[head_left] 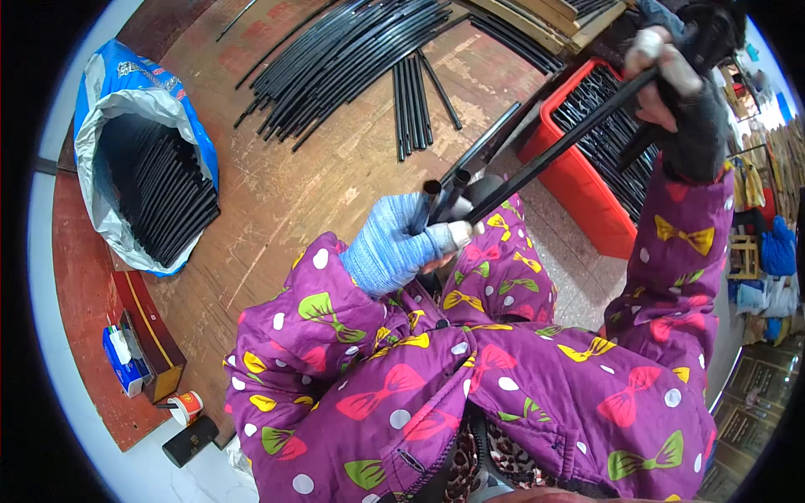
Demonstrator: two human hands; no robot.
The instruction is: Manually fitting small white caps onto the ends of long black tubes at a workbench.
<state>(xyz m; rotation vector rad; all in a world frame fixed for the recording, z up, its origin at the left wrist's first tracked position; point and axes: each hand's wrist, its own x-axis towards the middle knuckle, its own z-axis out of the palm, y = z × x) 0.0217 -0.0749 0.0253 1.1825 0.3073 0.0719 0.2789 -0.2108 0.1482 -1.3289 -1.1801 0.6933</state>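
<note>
My left hand (394, 245), in a blue knitted glove with bare fingertips, is closed round dark hollow tubes (432, 189) in front of my chest. A long black strip (563, 149) slants from its fingers up to the right. At the strip's upper end my right hand (671, 88), in a dark fingerless glove, is raised with its fingers bent round it. Some fingertips on both hands wear white wrapping. Beyond them, a big heap of black rods (344, 63) covers the far part of the wooden table (277, 218), with a few shorter rods (411, 109) beside it.
A red crate (616, 235) of thin black pieces stands below my right arm. On the left a blue-and-white sack (105, 197) lies open, full of black rods. A tissue pack (124, 362), paper cup (186, 407) and black cylinder (191, 442) sit near the lower left.
</note>
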